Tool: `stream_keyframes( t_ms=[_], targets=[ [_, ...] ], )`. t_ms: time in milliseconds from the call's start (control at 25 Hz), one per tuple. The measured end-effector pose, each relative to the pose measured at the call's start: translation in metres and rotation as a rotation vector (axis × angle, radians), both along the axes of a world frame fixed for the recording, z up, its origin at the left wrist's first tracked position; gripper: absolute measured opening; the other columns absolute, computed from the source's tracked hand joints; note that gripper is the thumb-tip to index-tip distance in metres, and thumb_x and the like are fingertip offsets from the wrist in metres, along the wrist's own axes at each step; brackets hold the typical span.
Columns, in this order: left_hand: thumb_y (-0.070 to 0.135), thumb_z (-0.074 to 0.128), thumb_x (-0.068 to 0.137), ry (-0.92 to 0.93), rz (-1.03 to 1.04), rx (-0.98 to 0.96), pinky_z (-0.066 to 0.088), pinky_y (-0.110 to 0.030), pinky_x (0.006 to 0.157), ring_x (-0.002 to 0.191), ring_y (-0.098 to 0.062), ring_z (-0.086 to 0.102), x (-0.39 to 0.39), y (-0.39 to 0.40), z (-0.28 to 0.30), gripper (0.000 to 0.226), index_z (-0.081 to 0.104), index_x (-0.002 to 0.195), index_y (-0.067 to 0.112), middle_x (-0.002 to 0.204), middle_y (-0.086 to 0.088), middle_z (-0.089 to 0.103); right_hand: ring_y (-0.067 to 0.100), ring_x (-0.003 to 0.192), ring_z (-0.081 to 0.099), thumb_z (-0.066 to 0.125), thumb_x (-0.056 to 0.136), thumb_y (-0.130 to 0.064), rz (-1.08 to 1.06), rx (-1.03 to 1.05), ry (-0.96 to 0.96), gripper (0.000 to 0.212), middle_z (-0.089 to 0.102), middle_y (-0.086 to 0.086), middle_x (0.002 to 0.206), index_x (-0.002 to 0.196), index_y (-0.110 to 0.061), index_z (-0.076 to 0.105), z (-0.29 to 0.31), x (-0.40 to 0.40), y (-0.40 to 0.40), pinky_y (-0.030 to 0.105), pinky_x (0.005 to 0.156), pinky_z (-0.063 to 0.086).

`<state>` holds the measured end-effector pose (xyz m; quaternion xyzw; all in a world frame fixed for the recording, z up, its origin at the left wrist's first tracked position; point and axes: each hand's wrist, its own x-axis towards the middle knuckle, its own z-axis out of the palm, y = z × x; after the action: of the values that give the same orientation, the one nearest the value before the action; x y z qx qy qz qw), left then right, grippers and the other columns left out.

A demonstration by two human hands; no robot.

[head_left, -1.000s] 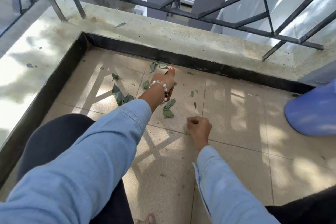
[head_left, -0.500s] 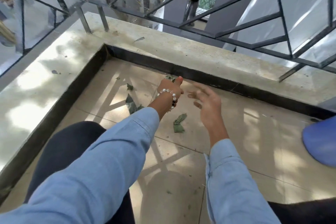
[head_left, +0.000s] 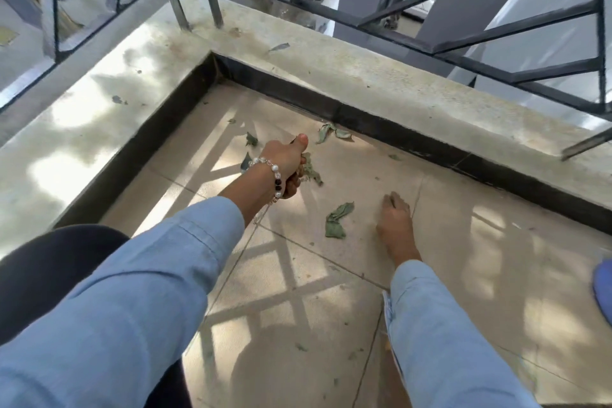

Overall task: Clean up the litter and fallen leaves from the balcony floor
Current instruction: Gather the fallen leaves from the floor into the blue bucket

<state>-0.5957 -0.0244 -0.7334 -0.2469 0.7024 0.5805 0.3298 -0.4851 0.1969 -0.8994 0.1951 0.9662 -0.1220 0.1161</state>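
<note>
The left hand (head_left: 287,162) has its fingers curled tight round a bunch of leaves (head_left: 309,170), and the right hand (head_left: 394,220) reaches down to the tile floor (head_left: 463,242) with fingers bent, just beside a crumpled leaf (head_left: 336,220). I cannot tell if the right hand holds anything. The leaves look light, dry and easy to crush, so a soft pinch in the middle should work, and more lie near the dark wall edge (head_left: 364,121) under the railing (head_left: 496,43).

Home balcony, tiled floor (head_left: 447,275), concrete ledge (head_left: 381,83), metal railing (head_left: 496,53)
</note>
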Motion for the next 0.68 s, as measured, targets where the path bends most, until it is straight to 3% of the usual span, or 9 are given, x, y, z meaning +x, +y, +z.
stream_keyframes(
  t_ms=[160,240,360,440,520,600,680],
  targets=[
    [0.047,0.052,0.095,0.000,-0.025,-0.003,0.028,-0.014,0.040,0.040,-0.013,0.032,0.002,-0.001,0.002,0.046,0.048,0.066,0.011,0.054,-0.002,0.042,0.036,0.119,0.045,0.041,0.085,0.018,-0.159,0.097,0.119,0.043,0.051,0.027,0.126,0.125,0.009,0.052,0.003,0.024,-0.047,0.036,0.092,0.045],
    [0.047,0.053,0.095,0.013,-0.050,-0.001,0.028,-0.014,0.041,0.041,-0.014,0.033,0.003,0.003,0.001,0.046,0.048,0.066,0.011,0.054,-0.003,0.043,0.031,0.108,0.053,0.042,0.086,0.015,-0.166,0.073,0.110,0.032,0.060,0.021,0.112,0.109,0.006,0.063,0.007,0.022,-0.048,0.032,0.082,0.047],
    [0.046,0.054,0.094,0.014,-0.077,-0.018,0.030,-0.015,0.040,0.041,-0.014,0.034,0.004,0.001,-0.005,0.046,0.048,0.067,0.010,0.054,-0.004,0.043,0.021,0.091,0.066,0.054,0.085,0.008,-0.348,-0.216,0.261,0.025,0.072,0.014,0.098,0.099,-0.001,0.073,0.022,0.010,-0.044,0.014,0.076,0.044],
    [0.046,0.054,0.095,-0.004,-0.063,-0.030,0.030,-0.014,0.040,0.041,-0.014,0.034,0.003,-0.004,-0.009,0.046,0.047,0.067,0.010,0.053,-0.003,0.043,0.020,0.092,0.067,0.061,0.085,0.003,-0.431,-0.398,0.395,0.020,0.073,0.012,0.099,0.100,-0.003,0.073,0.029,-0.001,-0.058,0.009,0.082,0.041],
    [0.046,0.053,0.095,-0.013,-0.057,-0.043,0.031,-0.014,0.040,0.040,-0.014,0.035,0.003,-0.007,-0.012,0.046,0.047,0.067,0.010,0.052,-0.003,0.043,0.026,0.107,0.060,0.059,0.089,-0.007,-0.206,-0.352,0.307,0.029,0.066,0.013,0.115,0.117,-0.004,0.066,0.022,-0.013,-0.083,0.021,0.096,0.041],
    [0.046,0.053,0.094,-0.009,-0.070,-0.045,0.033,-0.014,0.040,0.039,-0.013,0.037,0.003,-0.005,-0.013,0.044,0.049,0.069,0.010,0.052,-0.001,0.046,0.034,0.119,0.050,0.059,0.090,-0.010,0.082,-0.177,0.096,0.040,0.055,0.018,0.128,0.129,-0.005,0.055,0.007,-0.005,-0.110,0.037,0.101,0.041],
    [0.047,0.054,0.094,-0.003,-0.081,-0.041,0.035,-0.015,0.040,0.037,-0.012,0.039,0.004,-0.005,-0.012,0.045,0.050,0.066,0.011,0.051,-0.001,0.048,0.035,0.106,0.058,0.070,0.077,0.005,0.206,-0.009,0.111,0.032,0.060,0.022,0.113,0.108,0.002,0.065,-0.005,0.011,-0.122,0.035,0.080,0.053]
  ],
)
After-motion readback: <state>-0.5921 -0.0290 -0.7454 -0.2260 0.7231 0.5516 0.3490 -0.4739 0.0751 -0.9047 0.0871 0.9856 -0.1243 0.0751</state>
